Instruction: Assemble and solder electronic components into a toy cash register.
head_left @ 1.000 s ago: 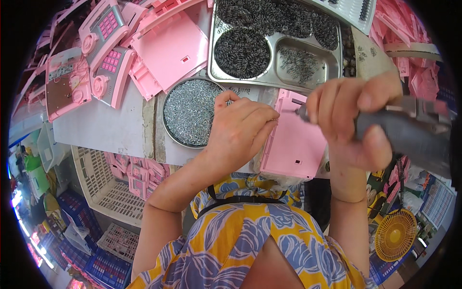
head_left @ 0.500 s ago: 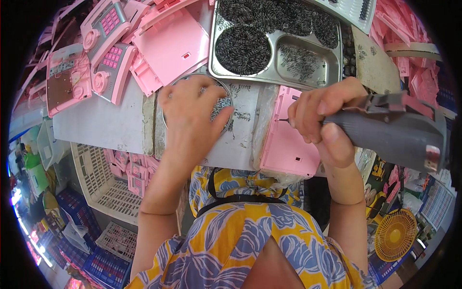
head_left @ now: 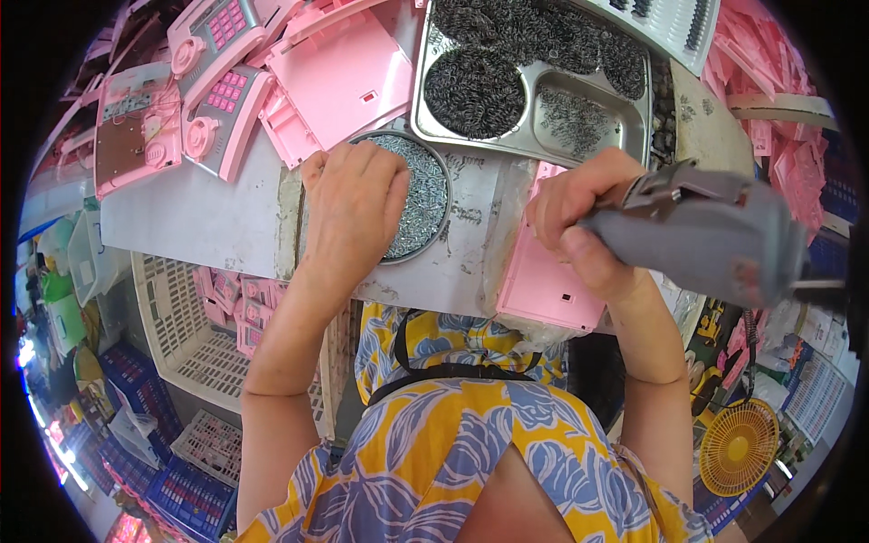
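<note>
A round shallow metal dish of small silver screws sits at the near edge of the grey worktable, and the left hand lies over its left side, fingers curled down into the screws; whether they pinch one cannot be told. Just right of it, a flat pink plastic panel rests on the table edge. Over it the right hand is clamped around a grey power screwdriver. Behind stands a compartmented steel tray of dark springs, with pink keypad toy housings to the left.
</note>
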A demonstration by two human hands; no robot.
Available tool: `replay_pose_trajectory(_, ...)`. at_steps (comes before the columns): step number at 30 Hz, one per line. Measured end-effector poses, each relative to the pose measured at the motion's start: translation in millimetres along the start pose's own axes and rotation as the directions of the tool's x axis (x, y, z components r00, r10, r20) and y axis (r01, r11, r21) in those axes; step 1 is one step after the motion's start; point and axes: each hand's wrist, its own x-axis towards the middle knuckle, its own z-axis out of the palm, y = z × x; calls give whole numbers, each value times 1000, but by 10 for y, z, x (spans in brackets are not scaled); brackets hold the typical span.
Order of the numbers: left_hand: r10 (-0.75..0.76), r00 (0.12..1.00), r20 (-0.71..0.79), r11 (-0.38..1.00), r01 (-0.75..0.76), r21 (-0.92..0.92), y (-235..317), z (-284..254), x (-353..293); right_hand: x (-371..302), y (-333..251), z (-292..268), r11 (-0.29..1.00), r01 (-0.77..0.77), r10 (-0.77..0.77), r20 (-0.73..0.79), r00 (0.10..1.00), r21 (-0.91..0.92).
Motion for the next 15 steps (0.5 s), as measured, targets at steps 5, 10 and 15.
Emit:
replay_pose_trajectory(5, 139, 989, 54, 948, -117, -295, 108, 8, -30, 84, -409, 147, 950, 93, -48, -155, 987, 298)
replay_pose_trajectory(10, 250, 968, 22, 772, -186, -607, 572, 85, -147, -62, -541, 197, 930, 129, -86, -137, 987, 345)
replay_pose_trajectory(15, 207, 977, -56, 649, -180, -739, 698, 185, -241, -138, -580, 173, 918, 167, -142, -95, 985, 359)
